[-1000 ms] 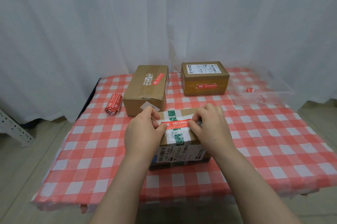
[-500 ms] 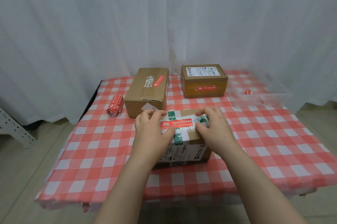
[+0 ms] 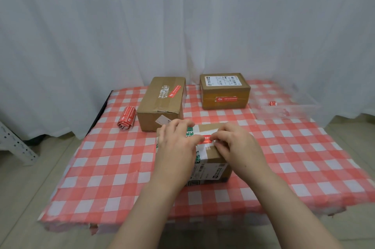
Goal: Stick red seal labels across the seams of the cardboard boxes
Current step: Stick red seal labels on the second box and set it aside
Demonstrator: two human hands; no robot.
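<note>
**Last of three boxes gets its seal:** we press a red seal label (image 3: 207, 138) across the taped seam of the small brown cardboard box (image 3: 214, 164) nearest us on the red-and-white checked tabletop (image 3: 121, 167).

Our left hand (image 3: 176, 144) lies flat, fingers straight, on the label, seemingly smoothing it down. Our right hand (image 3: 236, 144) bends its fingertips onto the other end; whether they pinch or merely press it, we cannot tell. We count three boxes. The back left cardboard box (image 3: 162, 104) and the back right cardboard box (image 3: 224, 91) each bear one red label, so they are likely finished. One roll of red labels (image 3: 126, 119) lies within reach, and one clear plastic tray (image 3: 294, 109) stands far right.
</note>
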